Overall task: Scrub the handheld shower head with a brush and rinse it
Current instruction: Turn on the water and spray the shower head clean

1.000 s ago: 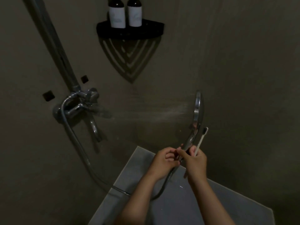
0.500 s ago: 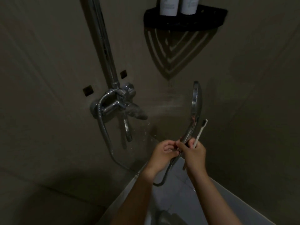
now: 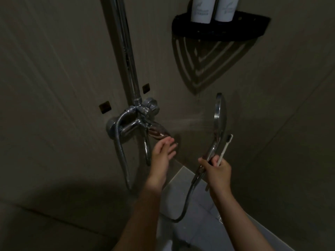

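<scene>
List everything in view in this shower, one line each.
Chrome handheld shower head: one, chrome, in right hand, spraying leftward.
White-handled toothbrush: one, white with dark bristles, beside shower head, same hand.
Chrome wall mixer tap: one, chrome, mid-wall.
Chrome riser pipe: one, chrome, above tap.
Flexible metal hose: one, chrome, looping below handle.
Black corner shelf: one, black, top right.
White cylindrical bottles: two, white, on shelf.
Dark square insets: two, dark, beside pipe.
Left hand: one, open, below tap lever.
Right hand: one, gripping shower head handle and toothbrush.

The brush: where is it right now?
In the head view, right of centre: the brush stands upright in the right hand, held alongside the shower head.
</scene>
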{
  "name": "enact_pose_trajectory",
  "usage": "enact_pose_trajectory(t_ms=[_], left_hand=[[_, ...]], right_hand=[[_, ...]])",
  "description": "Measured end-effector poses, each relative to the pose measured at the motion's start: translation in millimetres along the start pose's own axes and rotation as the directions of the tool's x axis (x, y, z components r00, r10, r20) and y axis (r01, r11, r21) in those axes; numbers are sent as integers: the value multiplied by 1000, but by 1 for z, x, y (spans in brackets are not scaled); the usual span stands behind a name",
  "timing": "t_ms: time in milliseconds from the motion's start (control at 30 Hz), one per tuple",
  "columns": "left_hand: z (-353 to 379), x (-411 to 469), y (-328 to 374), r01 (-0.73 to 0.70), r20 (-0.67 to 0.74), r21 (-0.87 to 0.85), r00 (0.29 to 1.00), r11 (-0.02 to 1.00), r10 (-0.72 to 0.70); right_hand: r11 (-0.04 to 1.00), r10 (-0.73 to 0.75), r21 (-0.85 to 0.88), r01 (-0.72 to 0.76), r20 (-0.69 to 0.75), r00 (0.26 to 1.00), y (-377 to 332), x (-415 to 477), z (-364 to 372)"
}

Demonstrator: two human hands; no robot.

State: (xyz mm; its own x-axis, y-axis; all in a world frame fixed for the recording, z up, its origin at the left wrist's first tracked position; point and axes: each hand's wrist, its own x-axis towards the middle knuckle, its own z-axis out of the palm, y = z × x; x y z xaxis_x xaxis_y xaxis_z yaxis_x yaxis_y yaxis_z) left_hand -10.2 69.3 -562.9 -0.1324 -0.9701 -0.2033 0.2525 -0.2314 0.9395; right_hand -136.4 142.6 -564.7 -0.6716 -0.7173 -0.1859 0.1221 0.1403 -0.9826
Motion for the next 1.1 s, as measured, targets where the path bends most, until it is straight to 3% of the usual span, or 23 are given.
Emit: enact_pose_trajectory(t_ms=[333,767,1100], left_hand=[[0,10,-1,-42,-94,5,995,999,42],[3,20,-5,-59,-106,-48,993,997,54],[-3,33,-8,-59,-60,50,996,997,62]], right_hand=[[1000,-1,-25,1,9,1000,-7,8,1],[998,13,-63,-9,64,998,-4,13,5],[995,46,-95,-36,109,993,-6,12,9]])
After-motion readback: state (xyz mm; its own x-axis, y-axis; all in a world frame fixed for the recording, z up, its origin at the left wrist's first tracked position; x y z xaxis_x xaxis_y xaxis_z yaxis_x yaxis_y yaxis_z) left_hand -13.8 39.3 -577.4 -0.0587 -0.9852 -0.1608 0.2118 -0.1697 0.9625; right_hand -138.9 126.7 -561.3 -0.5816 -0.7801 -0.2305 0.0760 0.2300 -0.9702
